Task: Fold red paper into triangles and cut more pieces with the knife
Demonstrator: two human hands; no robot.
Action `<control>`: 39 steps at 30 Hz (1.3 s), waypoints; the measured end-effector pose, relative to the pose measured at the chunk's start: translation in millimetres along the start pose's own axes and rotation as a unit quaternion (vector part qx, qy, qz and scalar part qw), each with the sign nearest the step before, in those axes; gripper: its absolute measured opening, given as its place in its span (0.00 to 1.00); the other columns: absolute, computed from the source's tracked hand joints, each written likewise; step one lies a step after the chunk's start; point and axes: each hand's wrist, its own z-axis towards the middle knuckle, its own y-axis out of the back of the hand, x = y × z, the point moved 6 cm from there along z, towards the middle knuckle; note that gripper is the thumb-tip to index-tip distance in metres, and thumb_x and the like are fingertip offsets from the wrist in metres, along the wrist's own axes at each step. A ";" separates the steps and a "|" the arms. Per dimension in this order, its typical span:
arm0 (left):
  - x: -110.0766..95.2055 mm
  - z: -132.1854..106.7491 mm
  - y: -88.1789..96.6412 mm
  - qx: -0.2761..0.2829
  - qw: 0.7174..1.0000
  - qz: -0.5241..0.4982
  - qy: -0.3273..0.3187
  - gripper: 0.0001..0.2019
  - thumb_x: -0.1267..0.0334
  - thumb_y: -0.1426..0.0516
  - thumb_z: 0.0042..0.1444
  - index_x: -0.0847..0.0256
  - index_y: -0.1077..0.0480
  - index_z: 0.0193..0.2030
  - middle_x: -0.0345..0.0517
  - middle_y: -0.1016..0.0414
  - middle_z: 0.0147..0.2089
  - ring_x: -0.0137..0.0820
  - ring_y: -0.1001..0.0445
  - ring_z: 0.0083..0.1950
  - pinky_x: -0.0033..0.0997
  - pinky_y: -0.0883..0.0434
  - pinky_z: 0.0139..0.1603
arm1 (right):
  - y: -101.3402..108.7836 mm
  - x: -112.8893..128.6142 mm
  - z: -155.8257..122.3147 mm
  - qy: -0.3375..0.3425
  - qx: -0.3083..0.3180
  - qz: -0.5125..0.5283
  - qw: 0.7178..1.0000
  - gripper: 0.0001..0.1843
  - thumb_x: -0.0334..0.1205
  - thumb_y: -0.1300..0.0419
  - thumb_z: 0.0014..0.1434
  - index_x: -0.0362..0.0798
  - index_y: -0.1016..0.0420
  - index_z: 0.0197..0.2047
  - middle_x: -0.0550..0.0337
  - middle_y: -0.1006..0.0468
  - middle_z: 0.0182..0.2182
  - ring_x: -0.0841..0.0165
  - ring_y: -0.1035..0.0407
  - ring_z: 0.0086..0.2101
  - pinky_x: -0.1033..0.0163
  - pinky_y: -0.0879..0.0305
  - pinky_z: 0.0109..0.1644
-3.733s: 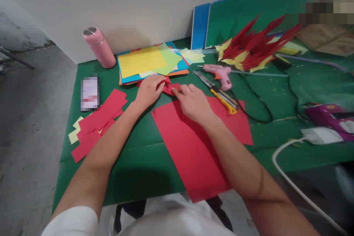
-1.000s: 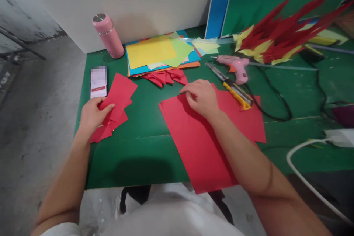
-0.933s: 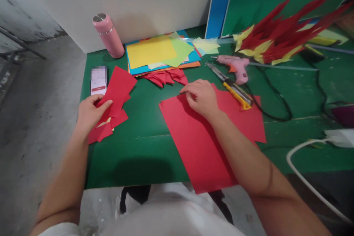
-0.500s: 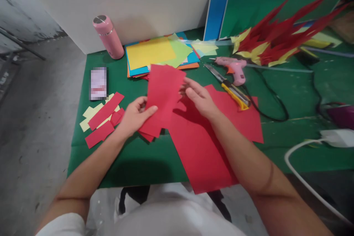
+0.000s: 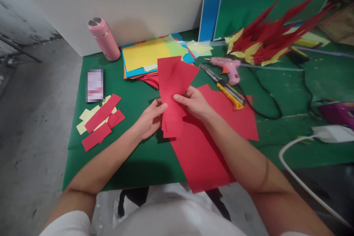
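Observation:
Several cut pieces of red paper (image 5: pixel 169 84) are held fanned out above the table, their lower ends overlapping. My left hand (image 5: pixel 151 120) pinches their left edge, thumb on top and fingers behind. From the right, my right hand (image 5: pixel 195 102) grips them too, its thumb pressing on the front; the fingers behind are mostly hidden. Beneath and to the right lies a large red sheet (image 5: pixel 204 155) that reaches over the table's front edge. Small red strips (image 5: pixel 103 112) and pale yellow scraps (image 5: pixel 86 115) lie left of my left hand.
A pink bottle (image 5: pixel 104 40), a phone (image 5: pixel 94 85) and stacked coloured paper (image 5: pixel 146 56) sit at the back left of the green table (image 5: pixel 124 173). Right of my hands are a utility knife (image 5: pixel 224 87), a pink glue gun (image 5: pixel 226 67), a red-and-yellow paper flame (image 5: pixel 273 40) and a white cable (image 5: pixel 290 143).
The red pieces have turned more upright and spread at the top. My right hand, loose at their edge before, now grips them. My left hand has shifted right.

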 end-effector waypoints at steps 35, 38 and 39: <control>24.0 -5.3 -8.9 0.116 0.981 -0.058 0.142 0.15 0.71 0.38 0.53 0.66 0.25 0.50 0.58 0.24 0.58 0.46 0.22 0.54 0.47 0.27 0.57 | 3.6 12.1 3.1 0.013 -0.012 -0.052 0.999 0.15 0.51 0.39 0.58 0.55 0.21 0.46 0.58 0.24 0.57 0.62 0.26 0.48 0.57 0.28 0.47; 20.2 -5.1 -7.3 0.101 0.984 -0.053 0.133 0.16 0.70 0.39 0.54 0.65 0.26 0.51 0.58 0.24 0.58 0.47 0.22 0.54 0.49 0.26 0.56 | 2.4 11.3 2.7 -0.006 -0.012 -0.050 0.999 0.15 0.53 0.39 0.58 0.54 0.19 0.42 0.58 0.22 0.55 0.61 0.25 0.45 0.59 0.27 0.40; 19.1 -4.8 -6.1 0.094 0.986 -0.050 0.131 0.15 0.70 0.40 0.54 0.65 0.26 0.50 0.58 0.25 0.58 0.46 0.21 0.54 0.48 0.26 0.55 | 2.0 11.1 2.4 -0.010 -0.009 -0.050 0.999 0.15 0.53 0.39 0.58 0.54 0.19 0.41 0.58 0.22 0.55 0.61 0.25 0.43 0.59 0.27 0.37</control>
